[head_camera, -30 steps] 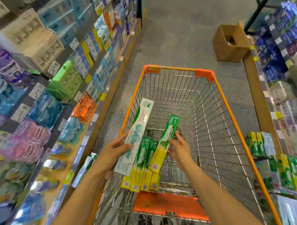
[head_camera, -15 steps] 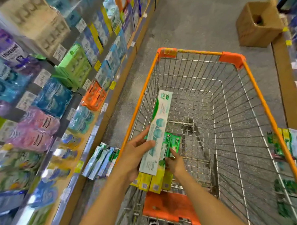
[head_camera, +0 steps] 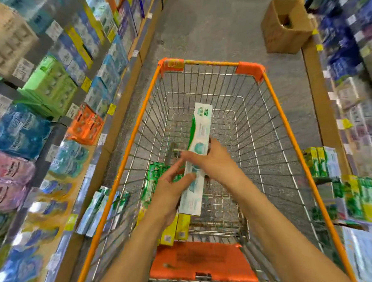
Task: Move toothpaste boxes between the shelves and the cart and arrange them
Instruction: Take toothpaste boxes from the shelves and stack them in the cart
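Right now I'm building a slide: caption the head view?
Both hands hold a white toothpaste box over the orange cart.

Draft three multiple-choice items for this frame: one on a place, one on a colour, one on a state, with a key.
1. Where is the cardboard box?
A. in the cart
B. on the aisle floor beyond the cart
C. on a shelf

2. What colour is the cart rim?
A. orange
B. blue
C. black

3. How is the white-and-green toothpaste box held?
A. by both hands
B. by nobody
C. by one hand only

Key: 1 B, it stands on the floor past the cart's far end. 2 A, the rails are orange. 3 A, the left hand and right hand both grip it.
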Demonstrator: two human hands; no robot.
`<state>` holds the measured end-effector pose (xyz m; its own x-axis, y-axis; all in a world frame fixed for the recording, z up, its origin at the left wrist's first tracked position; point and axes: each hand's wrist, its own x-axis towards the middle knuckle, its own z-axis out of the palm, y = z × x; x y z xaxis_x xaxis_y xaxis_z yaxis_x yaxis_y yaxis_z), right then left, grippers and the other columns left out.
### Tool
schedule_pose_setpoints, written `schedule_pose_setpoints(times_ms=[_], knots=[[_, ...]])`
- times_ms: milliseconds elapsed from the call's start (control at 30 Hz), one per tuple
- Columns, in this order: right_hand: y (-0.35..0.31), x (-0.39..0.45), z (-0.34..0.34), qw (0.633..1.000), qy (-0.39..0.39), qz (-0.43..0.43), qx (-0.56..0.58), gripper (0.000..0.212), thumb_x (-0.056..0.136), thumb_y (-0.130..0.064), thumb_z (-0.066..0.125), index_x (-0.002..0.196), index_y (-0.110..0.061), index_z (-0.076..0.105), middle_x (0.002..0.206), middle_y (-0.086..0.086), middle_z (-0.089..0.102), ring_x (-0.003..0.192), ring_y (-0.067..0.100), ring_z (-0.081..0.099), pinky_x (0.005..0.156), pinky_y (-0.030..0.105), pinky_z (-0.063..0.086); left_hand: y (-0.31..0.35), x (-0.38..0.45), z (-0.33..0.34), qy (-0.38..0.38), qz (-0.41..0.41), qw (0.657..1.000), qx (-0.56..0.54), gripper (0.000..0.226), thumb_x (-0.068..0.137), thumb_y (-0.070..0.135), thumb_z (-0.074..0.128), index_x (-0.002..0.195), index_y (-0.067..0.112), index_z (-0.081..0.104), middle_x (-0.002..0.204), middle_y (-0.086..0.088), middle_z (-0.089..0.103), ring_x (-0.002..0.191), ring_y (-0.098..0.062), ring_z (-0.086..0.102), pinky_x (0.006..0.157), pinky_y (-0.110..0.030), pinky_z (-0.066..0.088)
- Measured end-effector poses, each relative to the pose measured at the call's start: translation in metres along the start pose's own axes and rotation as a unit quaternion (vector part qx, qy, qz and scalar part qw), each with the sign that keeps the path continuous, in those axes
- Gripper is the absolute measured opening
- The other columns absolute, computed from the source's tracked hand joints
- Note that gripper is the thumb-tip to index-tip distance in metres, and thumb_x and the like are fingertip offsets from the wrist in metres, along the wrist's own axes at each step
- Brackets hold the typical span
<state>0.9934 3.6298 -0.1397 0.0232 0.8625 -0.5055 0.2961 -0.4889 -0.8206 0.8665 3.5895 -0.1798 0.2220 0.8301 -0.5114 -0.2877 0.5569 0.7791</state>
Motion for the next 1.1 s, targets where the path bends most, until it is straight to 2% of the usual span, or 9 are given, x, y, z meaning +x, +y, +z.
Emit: schedule_pose_setpoints(times_ms=[100,233,367,533,700,767,900,1033,1100], knots=[[0.015,0.005,-0.017,0.999,0.042,0.005,-0.026,0.048,0.074,-0.030,0.075,0.113,-0.010,0.054,0.100,0.006,0.068,0.086,0.021,0.068,0.077,0.042,0.057,-0.010,0.007,0.023,-0.012,0.018,0.997,0.068,0.059,0.087,0.001,0.061,0.134,0.032,0.045,0.108,0.019,0.067,0.088,-0.006,0.067,0.078,-0.023,0.055],[0.054,0.011,-0.035,0.995,0.032,0.045,0.088,0.036,0.085,-0.016,0.067,0.116,-0.014,0.047,0.100,0.001,0.064,0.084,0.016,0.065,0.069,0.033,0.057,-0.020,0.012,0.022,-0.005,0.020,0.982,0.189,0.062,0.090,0.023,0.061,0.136,0.052,0.030,0.141,0.012,0.033,0.113,-0.009,0.054,0.089,-0.027,0.048],[0.121,0.038,-0.021,0.973,0.043,0.160,0.159,0.050,0.086,-0.010,0.066,0.130,-0.009,0.043,0.120,0.011,0.061,0.097,0.026,0.062,0.077,0.040,0.053,-0.024,0.020,0.001,0.098,0.007,0.987,0.127,0.048,0.092,0.018,0.058,0.123,0.050,0.044,0.137,0.000,0.043,0.115,-0.019,0.052,0.086,-0.037,0.049],[0.207,0.072,0.027,0.964,0.037,0.244,0.099,0.059,0.083,-0.006,0.069,0.134,-0.007,0.039,0.130,0.014,0.055,0.112,0.033,0.056,0.095,0.044,0.047,-0.032,0.025,-0.034,0.116,0.016,0.985,0.123,0.042,0.085,0.016,0.067,0.112,0.046,0.055,0.122,0.005,0.057,0.112,-0.020,0.057,0.081,-0.034,0.050],[0.263,0.084,0.066,0.965,0.054,0.252,0.051,0.041,0.083,0.000,0.065,0.119,-0.005,0.046,0.111,0.015,0.059,0.094,0.027,0.057,0.083,0.036,0.049,-0.031,0.032,-0.052,0.102,0.015,0.986,0.129,0.045,0.067,0.029,0.063,0.110,0.044,0.062,0.115,0.008,0.062,0.112,-0.020,0.059,0.079,-0.033,0.051],[0.277,0.090,0.077,0.970,0.067,0.231,0.025,0.035,0.083,-0.001,0.064,0.117,0.000,0.052,0.109,0.020,0.064,0.087,0.027,0.059,0.079,0.040,0.053,-0.031,0.035,-0.051,0.085,0.014,0.986,0.141,0.044,0.069,0.029,0.066,0.110,0.045,0.062,0.117,0.007,0.062,0.110,-0.017,0.061,0.078,-0.032,0.050],[0.287,0.100,0.088,0.973,0.078,0.218,0.023,0.036,0.085,-0.005,0.065,0.120,-0.004,0.054,0.112,0.018,0.065,0.095,0.030,0.062,0.086,0.045,0.052,-0.030,0.039,-0.048,0.051,0.012,0.985,0.162,0.041,0.080,0.021,0.070,0.113,0.045,0.061,0.119,0.009,0.062,0.111,-0.015,0.060,0.084,-0.033,0.053],[0.282,0.102,0.087,0.971,0.100,0.215,0.014,0.042,0.092,0.001,0.051,0.133,-0.008,0.049,0.118,0.014,0.063,0.087,0.020,0.056,0.066,0.022,0.045,-0.028,0.041,-0.051,0.048,0.007,0.984,0.172,0.041,0.081,0.021,0.070,0.115,0.041,0.062,0.117,0.007,0.063,0.110,-0.017,0.061,0.082,-0.031,0.052],[0.284,0.102,0.082,0.974,0.076,0.213,-0.005,0.046,0.091,0.005,0.048,0.134,-0.011,0.048,0.120,0.014,0.063,0.088,0.022,0.059,0.065,0.024,0.048,-0.027,0.042,-0.050,0.043,0.007,0.983,0.179,0.043,0.073,0.031,0.066,0.114,0.043,0.063,0.116,0.008,0.063,0.107,-0.014,0.062,0.082,-0.031,0.053]])
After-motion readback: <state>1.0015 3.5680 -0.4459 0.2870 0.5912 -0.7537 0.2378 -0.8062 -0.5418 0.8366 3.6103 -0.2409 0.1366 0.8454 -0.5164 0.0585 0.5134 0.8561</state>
